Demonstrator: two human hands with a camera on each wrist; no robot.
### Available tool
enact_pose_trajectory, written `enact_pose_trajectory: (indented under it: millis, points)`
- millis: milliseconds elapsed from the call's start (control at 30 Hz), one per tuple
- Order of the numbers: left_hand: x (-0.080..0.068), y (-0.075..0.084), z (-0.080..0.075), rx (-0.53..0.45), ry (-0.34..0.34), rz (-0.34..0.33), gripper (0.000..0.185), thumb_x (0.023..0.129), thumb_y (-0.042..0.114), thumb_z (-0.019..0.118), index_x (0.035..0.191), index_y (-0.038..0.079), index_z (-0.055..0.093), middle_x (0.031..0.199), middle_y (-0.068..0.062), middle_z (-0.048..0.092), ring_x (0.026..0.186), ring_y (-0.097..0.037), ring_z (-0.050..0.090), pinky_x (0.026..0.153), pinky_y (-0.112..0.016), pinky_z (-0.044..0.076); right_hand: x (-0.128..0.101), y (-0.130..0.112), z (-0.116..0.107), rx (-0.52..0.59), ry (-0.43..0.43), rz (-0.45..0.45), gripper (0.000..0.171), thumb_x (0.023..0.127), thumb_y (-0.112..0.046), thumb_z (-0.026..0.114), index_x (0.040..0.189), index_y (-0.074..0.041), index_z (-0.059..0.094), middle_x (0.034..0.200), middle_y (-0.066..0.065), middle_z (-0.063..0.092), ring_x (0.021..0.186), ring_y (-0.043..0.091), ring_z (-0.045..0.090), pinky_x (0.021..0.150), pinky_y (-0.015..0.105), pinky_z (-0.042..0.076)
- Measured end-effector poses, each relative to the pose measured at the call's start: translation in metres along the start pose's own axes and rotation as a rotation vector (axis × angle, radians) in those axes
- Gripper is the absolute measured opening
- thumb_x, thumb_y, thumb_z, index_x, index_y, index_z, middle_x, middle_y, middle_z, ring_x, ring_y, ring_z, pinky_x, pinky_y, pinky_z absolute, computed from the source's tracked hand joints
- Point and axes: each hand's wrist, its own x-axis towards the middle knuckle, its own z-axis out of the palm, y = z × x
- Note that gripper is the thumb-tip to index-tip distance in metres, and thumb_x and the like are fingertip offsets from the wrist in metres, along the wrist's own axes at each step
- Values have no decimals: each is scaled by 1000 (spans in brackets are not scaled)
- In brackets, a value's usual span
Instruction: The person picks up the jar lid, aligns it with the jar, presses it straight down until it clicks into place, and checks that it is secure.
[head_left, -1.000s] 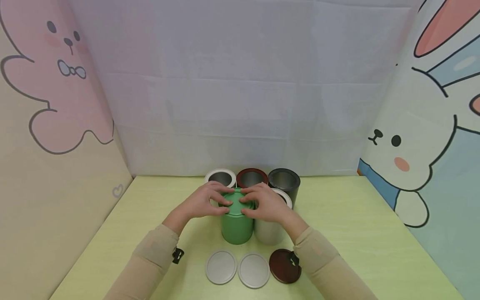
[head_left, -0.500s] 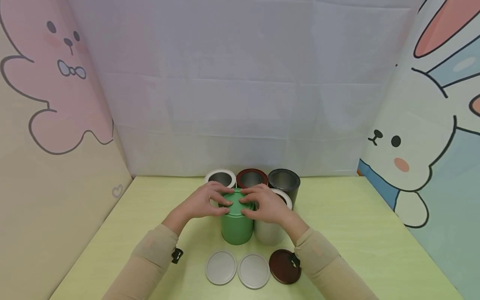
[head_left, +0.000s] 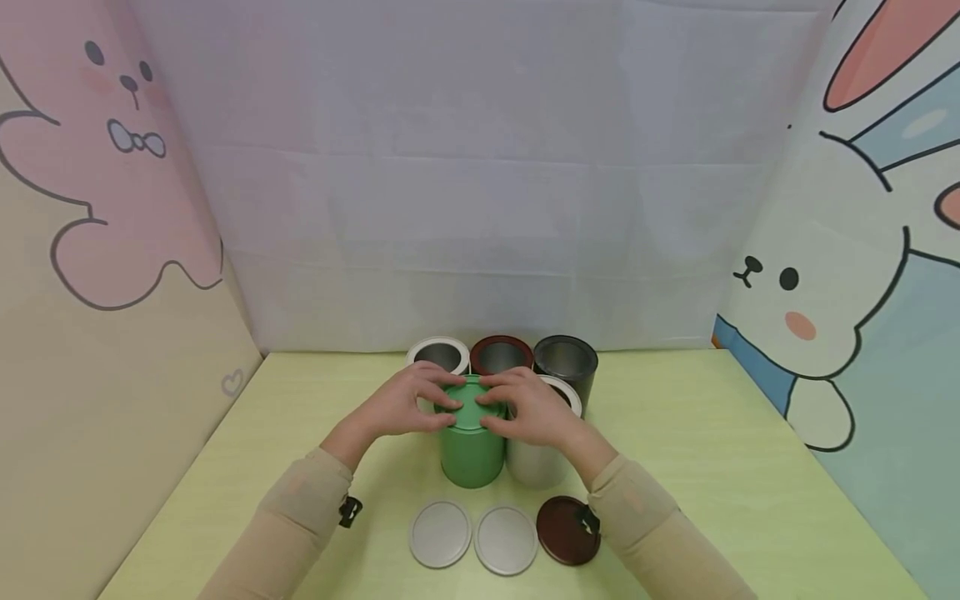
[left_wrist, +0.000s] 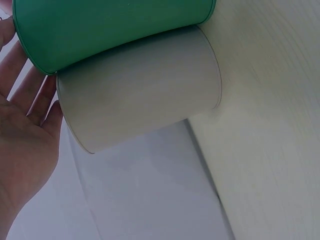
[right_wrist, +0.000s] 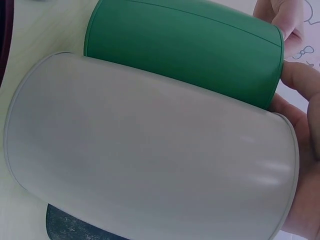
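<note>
A green can with a green lid on top stands upright in the middle of the table in the head view. My left hand rests its fingertips on the lid's left side. From the right, my right hand lays its fingertips on the same lid. Both hands have their fingers spread and fairly straight. Beside the green can, partly under my right hand, is a light grey can with an uncovered top. In the left wrist view a pale can stands behind the green one.
Along the back wall stand a white-rimmed can, a dark red can and a black can, all lidless. Two silver lids and a dark red lid lie flat in front. Cartoon-printed walls flank the table.
</note>
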Motion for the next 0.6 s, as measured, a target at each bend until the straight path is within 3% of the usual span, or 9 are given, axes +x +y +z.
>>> enact_pose_trajectory:
  millis: [600]
  points:
    - [-5,1,4,6,46,41,21,84,16,79,104,9,79,127,-11,65,123,-29,54,103,-47,43,-3,2,0,-41,35,-65,35,92,-28,70,120,-7,72,141,13,55,124,33,49,102,46,43]
